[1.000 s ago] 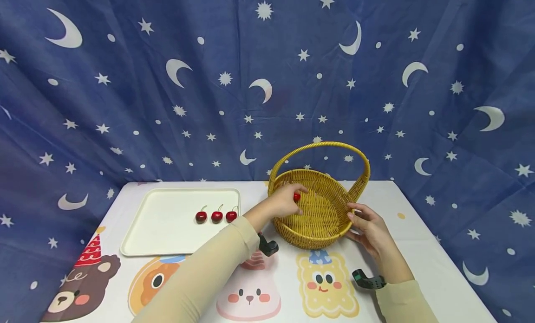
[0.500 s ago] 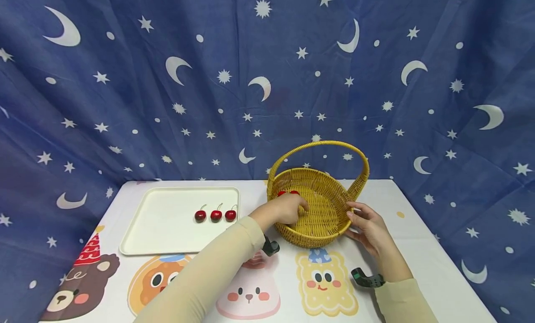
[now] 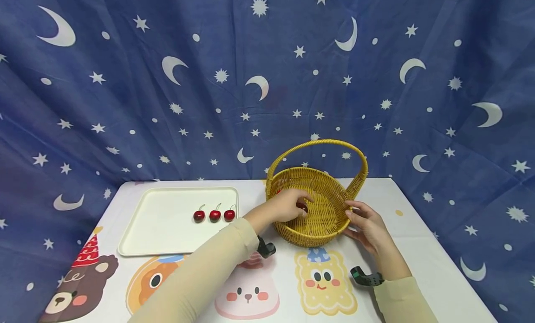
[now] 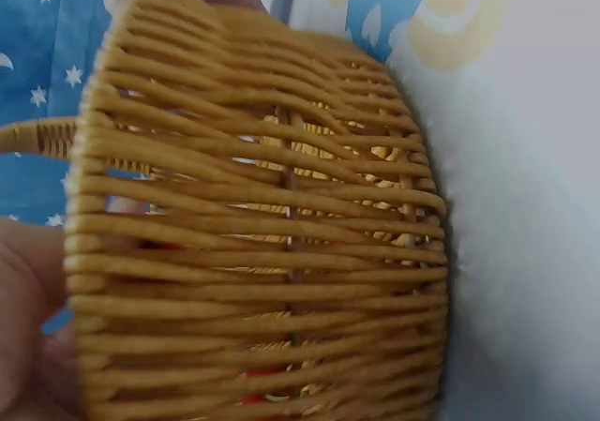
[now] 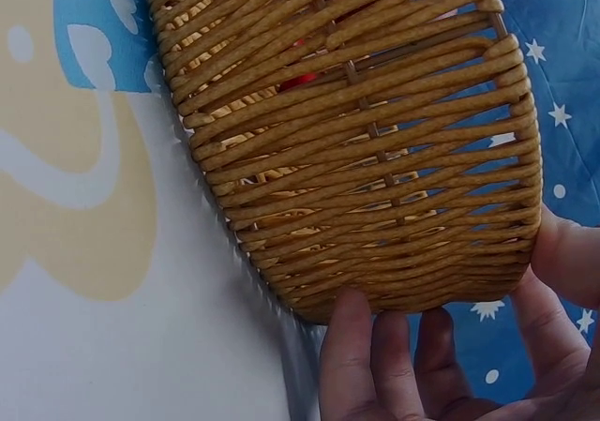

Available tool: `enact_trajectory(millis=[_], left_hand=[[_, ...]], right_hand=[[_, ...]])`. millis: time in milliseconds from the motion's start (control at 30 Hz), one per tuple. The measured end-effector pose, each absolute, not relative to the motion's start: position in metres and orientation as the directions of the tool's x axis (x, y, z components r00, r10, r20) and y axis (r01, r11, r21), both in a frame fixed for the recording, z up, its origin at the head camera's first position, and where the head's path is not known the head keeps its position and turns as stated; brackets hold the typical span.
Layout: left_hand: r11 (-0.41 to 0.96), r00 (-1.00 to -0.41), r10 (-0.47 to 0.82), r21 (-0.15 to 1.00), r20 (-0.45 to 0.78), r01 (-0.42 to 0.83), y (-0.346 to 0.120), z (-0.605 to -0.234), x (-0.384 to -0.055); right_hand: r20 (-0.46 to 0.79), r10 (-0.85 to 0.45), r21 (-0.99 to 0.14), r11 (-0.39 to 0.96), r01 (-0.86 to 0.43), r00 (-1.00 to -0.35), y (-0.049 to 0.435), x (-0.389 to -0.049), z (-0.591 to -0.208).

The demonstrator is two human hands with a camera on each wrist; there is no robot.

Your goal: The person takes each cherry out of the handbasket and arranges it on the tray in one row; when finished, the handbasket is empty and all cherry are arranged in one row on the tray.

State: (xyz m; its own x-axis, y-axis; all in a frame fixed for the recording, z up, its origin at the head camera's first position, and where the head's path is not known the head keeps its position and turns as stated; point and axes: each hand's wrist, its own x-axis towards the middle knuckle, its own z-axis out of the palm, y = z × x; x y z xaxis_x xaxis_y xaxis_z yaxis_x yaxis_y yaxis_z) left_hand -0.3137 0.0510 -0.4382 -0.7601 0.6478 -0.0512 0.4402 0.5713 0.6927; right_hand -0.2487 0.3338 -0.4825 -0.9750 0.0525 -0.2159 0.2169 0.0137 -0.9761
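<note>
A yellow wicker basket [image 3: 308, 243] with an arched handle stands on the table, tipped slightly toward me. My left hand [image 3: 283, 206] reaches over its left rim, pinching a dark red cherry [image 3: 302, 206] between thumb and fingers just inside. Behind that hand, a bit of another red cherry [image 3: 279, 191] shows in the basket. On the right side my right hand [image 3: 368, 225] holds the basket's rim, thumb on the edge and fingers under the outside wall, as the right wrist view confirms. Through the weave, red patches [image 5: 300, 80] show; how many cherries lie inside is hidden.
Left of the basket lies a white rectangular tray [image 3: 167, 225]. Three stemmed cherries [image 3: 215, 216] sit in a row near its right side. The tablecloth [image 3: 426, 262] bears cartoon prints, and a blue star-and-moon curtain [image 3: 209, 81] hangs behind the table.
Inside the basket, my left hand dipped down, then rose slightly with a dark cherry between its fingers. Red cherries showed behind it half a second ago. My right hand stayed on the rim.
</note>
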Motion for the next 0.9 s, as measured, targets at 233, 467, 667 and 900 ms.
enact_trajectory(millis=[233, 467, 667, 900], left_hand=[[0.445, -0.754, 0.65, 0.758, 0.093, 0.477, 0.035, -0.415, -0.297], [0.35, -0.792, 0.594, 0.842, 0.14, 0.412, 0.003, -0.394, -0.28], [0.319, -0.824, 0.555, 0.885, 0.115, 0.339, -0.041, -0.386, -0.266], [0.3, -0.896, 0.432, 0.921, 0.099, 0.246, -0.102, -0.397, -0.261]], right_hand=[[-0.223, 0.057, -0.975, 0.0, 0.224, -0.973, 0.335, -0.246, -0.48], [-0.222, 0.058, -0.975, -0.016, 0.221, -0.973, 0.334, -0.245, -0.481], [-0.23, 0.06, -0.973, -0.018, 0.229, -0.971, 0.332, -0.246, -0.481], [-0.222, 0.062, -0.975, -0.003, 0.222, -0.973, 0.332, -0.246, -0.48]])
